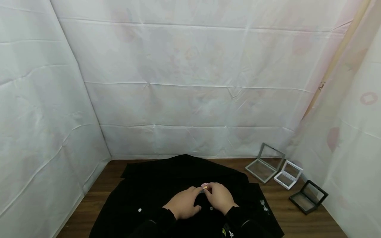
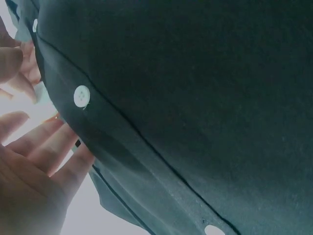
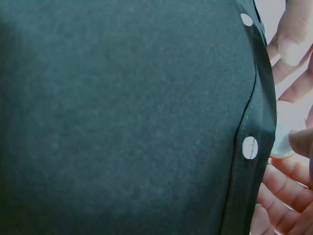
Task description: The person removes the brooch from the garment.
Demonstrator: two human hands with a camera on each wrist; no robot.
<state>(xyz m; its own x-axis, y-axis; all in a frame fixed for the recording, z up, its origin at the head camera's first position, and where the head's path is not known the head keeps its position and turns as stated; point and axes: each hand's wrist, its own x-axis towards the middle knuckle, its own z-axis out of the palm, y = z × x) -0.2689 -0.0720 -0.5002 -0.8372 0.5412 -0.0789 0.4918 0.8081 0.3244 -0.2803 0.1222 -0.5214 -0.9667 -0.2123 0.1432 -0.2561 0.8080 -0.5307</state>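
We see a black shirt point(image 1: 184, 185) of matt woven cloth, fine-grained and soft up close, with smooth white plastic buttons point(image 2: 81, 96) along its placket. It lies on a table point(image 1: 98, 188) of dark brown wood grain with a low sheen. At the table's right edge stand three frame boxes: a grey one point(image 1: 266, 163), a white one point(image 1: 288, 174) and a black one point(image 1: 308, 197), each of smooth plastic with clear glossy panes. The walls are draped in thin white sheeting point(image 1: 190, 82), creased and faintly shiny.
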